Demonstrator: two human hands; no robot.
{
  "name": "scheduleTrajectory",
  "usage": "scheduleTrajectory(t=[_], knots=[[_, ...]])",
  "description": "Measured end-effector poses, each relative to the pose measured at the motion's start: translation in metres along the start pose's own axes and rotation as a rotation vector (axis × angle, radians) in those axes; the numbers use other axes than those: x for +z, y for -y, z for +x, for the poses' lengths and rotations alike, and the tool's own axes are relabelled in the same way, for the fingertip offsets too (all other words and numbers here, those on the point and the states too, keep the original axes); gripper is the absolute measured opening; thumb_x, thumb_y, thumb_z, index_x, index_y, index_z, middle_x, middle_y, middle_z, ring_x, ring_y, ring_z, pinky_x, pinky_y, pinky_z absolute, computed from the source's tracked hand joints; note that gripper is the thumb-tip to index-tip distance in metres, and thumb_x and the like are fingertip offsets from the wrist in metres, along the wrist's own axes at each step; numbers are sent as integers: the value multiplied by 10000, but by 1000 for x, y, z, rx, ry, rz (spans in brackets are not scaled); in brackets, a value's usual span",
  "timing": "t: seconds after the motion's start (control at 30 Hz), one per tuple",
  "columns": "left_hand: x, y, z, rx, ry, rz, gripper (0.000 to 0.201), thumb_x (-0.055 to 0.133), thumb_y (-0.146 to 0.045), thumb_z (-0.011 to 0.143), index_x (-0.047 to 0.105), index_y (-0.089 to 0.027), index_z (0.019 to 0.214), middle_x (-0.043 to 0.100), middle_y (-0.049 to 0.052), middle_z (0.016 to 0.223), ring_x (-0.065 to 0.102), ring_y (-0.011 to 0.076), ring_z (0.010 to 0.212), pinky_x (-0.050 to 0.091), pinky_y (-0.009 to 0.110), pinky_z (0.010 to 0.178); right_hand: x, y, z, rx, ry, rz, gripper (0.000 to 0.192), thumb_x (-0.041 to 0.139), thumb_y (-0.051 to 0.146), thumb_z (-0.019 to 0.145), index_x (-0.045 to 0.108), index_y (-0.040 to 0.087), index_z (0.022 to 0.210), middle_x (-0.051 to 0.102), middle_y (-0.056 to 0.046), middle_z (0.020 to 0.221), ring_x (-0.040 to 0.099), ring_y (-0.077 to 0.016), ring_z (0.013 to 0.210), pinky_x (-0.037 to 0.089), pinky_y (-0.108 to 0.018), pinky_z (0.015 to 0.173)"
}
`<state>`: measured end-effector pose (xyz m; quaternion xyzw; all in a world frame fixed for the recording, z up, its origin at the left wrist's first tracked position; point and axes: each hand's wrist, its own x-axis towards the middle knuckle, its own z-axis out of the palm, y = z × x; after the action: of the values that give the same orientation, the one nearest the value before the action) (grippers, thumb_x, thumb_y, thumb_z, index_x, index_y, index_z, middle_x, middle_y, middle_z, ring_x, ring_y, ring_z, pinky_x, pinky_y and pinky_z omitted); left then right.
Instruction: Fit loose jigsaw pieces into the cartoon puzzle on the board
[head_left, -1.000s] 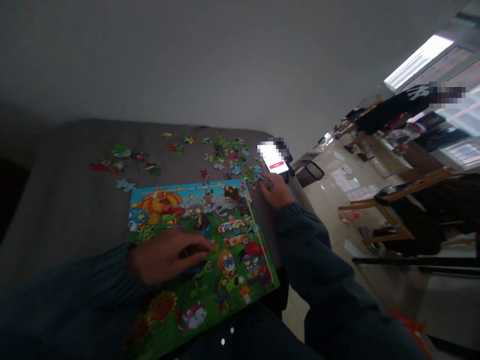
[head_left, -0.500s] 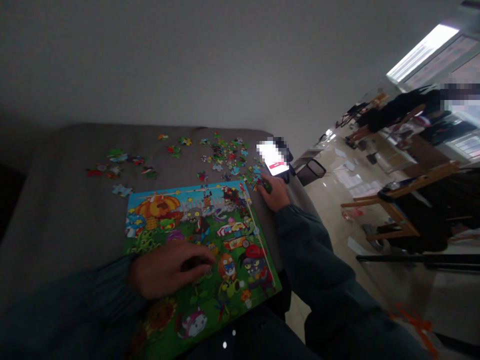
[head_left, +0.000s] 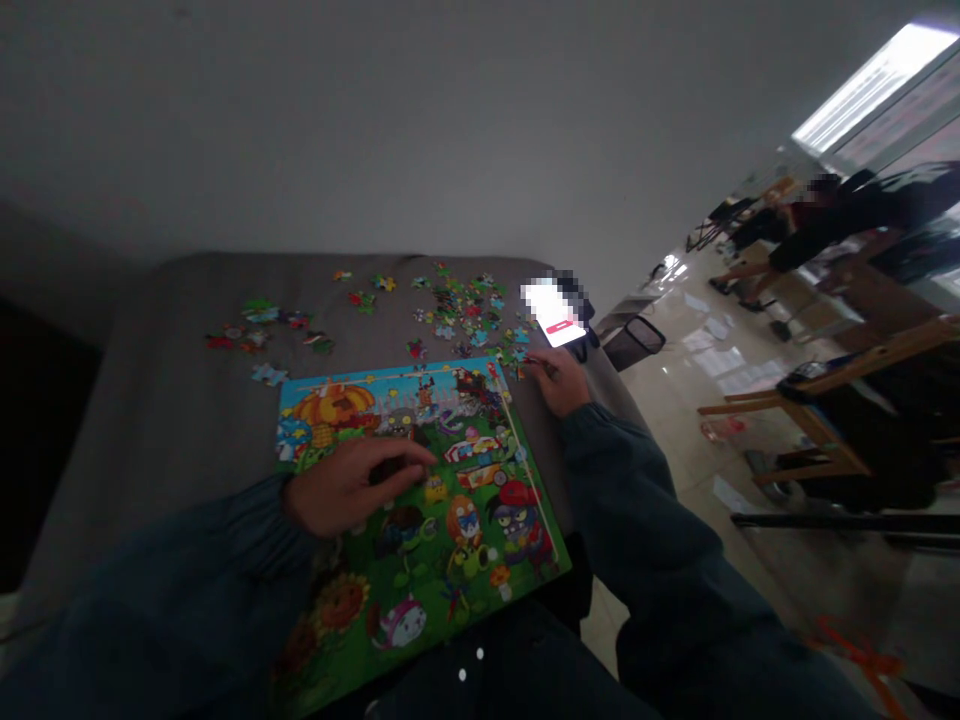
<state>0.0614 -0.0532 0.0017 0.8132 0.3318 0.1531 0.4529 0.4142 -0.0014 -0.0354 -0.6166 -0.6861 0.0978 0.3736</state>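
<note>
A colourful cartoon jigsaw board (head_left: pixel 469 590), green with a blue top strip, lies at the near edge of a grey cloth-covered table. Over its left middle is my left hand (head_left: pixel 356 485), fingers loosely bent with a gap to the thumb and nothing visible in them; whether it touches the board I cannot tell. My right hand (head_left: pixel 566 383) is just beyond the board's upper right corner, its fingertips pinched on a small puzzle piece (head_left: pixel 538 362), mostly hidden. Close to those fingertips, a pile of loose puzzle pieces (head_left: pixel 469 308) spreads behind the board.
A lit phone (head_left: pixel 553 315) is at the table's right back corner. More loose pieces (head_left: pixel 259 312) are scattered at the back left. A wall (head_left: pixel 375 130) rises behind the table (head_left: pixel 165 400). On the right are a wooden chair (head_left: pixel 795 410) and, farther off, another person (head_left: pixel 832 225).
My left hand has moved up the board, away from me. My right hand keeps near the upper right corner, its fingers turned slightly. The view has shifted a little.
</note>
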Motion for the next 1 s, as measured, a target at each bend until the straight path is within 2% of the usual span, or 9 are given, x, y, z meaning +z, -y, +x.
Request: scheduleTrajectory(t=[0.13,0.3,0.47,0.57,0.77,0.9,1.0], knots=[[0,4,2,1,-76,-26,317,484,-418,935,630,-221,1137,718,33,970,671,165,813,521,244,659,0,9,-9,20,-8,131,190,576,344,856,650,207,964,688,-62,936,650,-195,849,543,-358,780],[0,3,3,24,-118,-62,316,491,-384,935,603,-204,1169,711,39,1021,674,165,903,536,249,729,1,14,-18,67,0,215,223,634,405,814,606,199,894,689,-49,860,665,-187,793,554,-352,756],[0,1,3,25,-118,-31,315,481,-381,939,605,-195,1162,712,47,1010,674,165,884,536,250,712,4,11,-19,108,29,217,331,587,428,831,612,190,1059,697,-67,907,666,-181,777,563,-340,718],[-1,1,3,22,-110,-25,320,477,-386,940,609,-190,1156,712,56,1013,673,175,899,541,264,730,5,12,-20,110,62,182,344,540,394,855,629,191,1117,690,-66,919,651,-168,717,559,-325,667],[0,4,4,11,-103,-29,318,486,-382,940,610,-189,1160,715,58,1018,675,176,896,541,264,735,2,10,-18,83,45,30,289,537,319,838,691,182,1040,673,-64,891,570,-150,649,508,-303,628],[-1,4,4,8,-105,-15,324,478,-390,942,611,-189,1159,716,58,1022,671,176,896,538,266,741,2,6,-9,67,23,-70,308,515,316,859,677,175,1079,676,-73,914,553,-168,657,505,-341,672],[-2,3,4,12,-107,-9,320,473,-387,945,615,-188,1151,717,55,1010,671,174,893,533,263,740,1,5,-1,38,32,-144,315,524,293,858,667,170,1111,678,-92,961,593,-215,802,502,-396,796]])
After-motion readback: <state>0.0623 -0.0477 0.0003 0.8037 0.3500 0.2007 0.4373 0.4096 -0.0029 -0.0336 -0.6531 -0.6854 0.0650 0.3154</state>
